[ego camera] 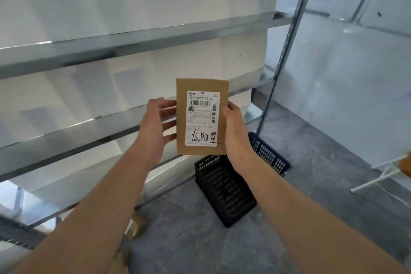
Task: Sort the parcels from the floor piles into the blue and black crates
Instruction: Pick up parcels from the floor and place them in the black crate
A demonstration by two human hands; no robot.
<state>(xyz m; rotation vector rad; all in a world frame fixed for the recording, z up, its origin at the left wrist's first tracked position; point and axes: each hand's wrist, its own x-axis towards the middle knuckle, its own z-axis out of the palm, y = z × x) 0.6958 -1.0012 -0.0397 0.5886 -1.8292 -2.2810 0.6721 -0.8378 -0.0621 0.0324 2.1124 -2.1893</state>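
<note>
Parcel (202, 117): flat brown cardboard mailer, held upright in the air in front of the metal shelving (133, 38). White shipping label (201, 122) faces the camera, with barcodes, "516-K20-00 030" and black handwritten characters at the bottom. Right hand (233, 127) grips its right edge, thumb on the front. Left hand (155, 124) has its fingers spread straight, touching the left edge. Black crate (224, 191) is on the floor below, blue crate (269, 155) just behind it. Blurred brown shapes (133, 227) at lower left are probably more parcels.

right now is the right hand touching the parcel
Touching. The head view shows the right hand gripping the right edge of the parcel, thumb on its front.
</note>
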